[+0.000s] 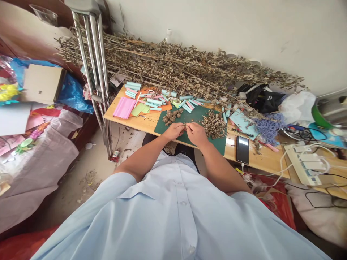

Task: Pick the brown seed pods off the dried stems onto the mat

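Observation:
My left hand [173, 131] and my right hand [196, 133] meet above a green cutting mat [217, 144], their fingertips pinching a small dried plant piece [185, 126]. The piece is too small to make out in detail. To the right of my hands lies a heap of dried leaves [214, 124]. To the left sits a cluster of dried brown balls [170, 117]. Rolled pale blue paper tubes [154, 102] and a pink paper stack [124, 107] lie farther back on the wooden table [138, 121].
A long bundle of dried leafy branches [173, 65] lies along the wall behind the table. Metal crutches [92, 61] stand at the left. A smartphone [242, 150] lies on the table at the right, with a cable running off it. A power strip [303, 164] and tangled wires sit farther right.

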### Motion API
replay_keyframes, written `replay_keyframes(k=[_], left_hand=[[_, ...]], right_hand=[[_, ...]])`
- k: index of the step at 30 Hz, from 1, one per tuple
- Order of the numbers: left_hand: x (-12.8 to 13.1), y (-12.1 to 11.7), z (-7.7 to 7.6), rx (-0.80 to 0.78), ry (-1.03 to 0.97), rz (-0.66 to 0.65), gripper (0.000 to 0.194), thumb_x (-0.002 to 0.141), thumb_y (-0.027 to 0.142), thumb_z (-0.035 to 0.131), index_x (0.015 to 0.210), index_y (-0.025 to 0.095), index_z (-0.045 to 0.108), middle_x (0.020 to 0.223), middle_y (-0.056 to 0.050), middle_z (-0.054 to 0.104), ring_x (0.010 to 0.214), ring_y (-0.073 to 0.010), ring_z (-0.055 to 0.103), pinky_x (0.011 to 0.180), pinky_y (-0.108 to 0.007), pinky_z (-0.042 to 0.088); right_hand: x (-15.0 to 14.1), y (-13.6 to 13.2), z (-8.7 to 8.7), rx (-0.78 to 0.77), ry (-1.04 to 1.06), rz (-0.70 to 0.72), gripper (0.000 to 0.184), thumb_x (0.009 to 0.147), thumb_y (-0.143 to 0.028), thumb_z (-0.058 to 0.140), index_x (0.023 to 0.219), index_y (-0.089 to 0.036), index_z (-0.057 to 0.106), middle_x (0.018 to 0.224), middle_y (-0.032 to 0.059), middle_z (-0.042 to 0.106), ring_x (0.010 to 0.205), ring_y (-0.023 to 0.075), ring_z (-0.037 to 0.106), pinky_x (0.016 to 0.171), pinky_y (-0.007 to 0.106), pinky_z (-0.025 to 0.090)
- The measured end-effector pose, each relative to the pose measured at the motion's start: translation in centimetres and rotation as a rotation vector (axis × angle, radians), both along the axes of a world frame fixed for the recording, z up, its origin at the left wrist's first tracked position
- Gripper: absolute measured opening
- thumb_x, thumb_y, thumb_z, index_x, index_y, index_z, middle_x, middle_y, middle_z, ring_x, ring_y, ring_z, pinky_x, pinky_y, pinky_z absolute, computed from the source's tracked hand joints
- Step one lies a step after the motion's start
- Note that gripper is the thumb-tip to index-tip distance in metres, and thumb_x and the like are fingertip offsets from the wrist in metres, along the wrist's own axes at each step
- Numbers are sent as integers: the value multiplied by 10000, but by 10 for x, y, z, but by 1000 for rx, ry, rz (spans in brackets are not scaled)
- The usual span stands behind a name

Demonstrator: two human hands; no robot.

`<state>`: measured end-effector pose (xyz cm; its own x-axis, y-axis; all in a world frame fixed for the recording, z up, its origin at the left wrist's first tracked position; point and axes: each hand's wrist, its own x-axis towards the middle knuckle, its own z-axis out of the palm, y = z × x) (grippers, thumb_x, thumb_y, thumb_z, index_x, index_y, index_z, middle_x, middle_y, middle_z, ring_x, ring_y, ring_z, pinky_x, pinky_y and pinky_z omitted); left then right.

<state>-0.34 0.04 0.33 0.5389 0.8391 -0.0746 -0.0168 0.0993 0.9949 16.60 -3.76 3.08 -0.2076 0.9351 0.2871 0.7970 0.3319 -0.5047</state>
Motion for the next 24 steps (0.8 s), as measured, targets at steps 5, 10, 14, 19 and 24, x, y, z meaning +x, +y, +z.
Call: replay_keyframes(k=[5,10,14,19,24], left_hand=[[0,2,0,-67,-47,2,225,870,281,500,668,182,496,497,25,455,441,-88,391,461,-234,298],[-1,4,0,-133,-53,-26,165,850,271,514,713,182,534,503,23,459,423,-90,371,433,-236,267],[-1,6,-1,-58,-12,-53,213,851,257,498,651,185,504,500,9,474,429,-91,390,448,-241,288],[-2,5,0,-45,-11,-61,201,851,245,485,658,188,496,502,21,464,426,-86,384,451,-239,286],[-1,4,2,-38,31,-71,203,875,256,465,704,170,534,511,30,479,443,-76,390,475,-222,300]], right_hand=[[0,3,-1,17,-143,43,274,992,-247,436,1076,-189,690,1042,139,711,1036,273,632,929,368,498],[-1,7,0,19,-215,46,242,983,-232,449,975,-180,685,976,144,703,956,267,630,861,354,485],[-3,8,0,10,-208,-8,215,945,-220,484,834,-193,665,880,122,705,878,247,639,805,333,474],[-9,9,-7,-153,128,-192,171,866,-261,527,782,-211,667,756,52,715,729,214,655,703,310,494],[-13,6,-7,-288,297,-246,242,922,-341,489,814,-212,663,676,27,685,643,207,644,655,307,499]])
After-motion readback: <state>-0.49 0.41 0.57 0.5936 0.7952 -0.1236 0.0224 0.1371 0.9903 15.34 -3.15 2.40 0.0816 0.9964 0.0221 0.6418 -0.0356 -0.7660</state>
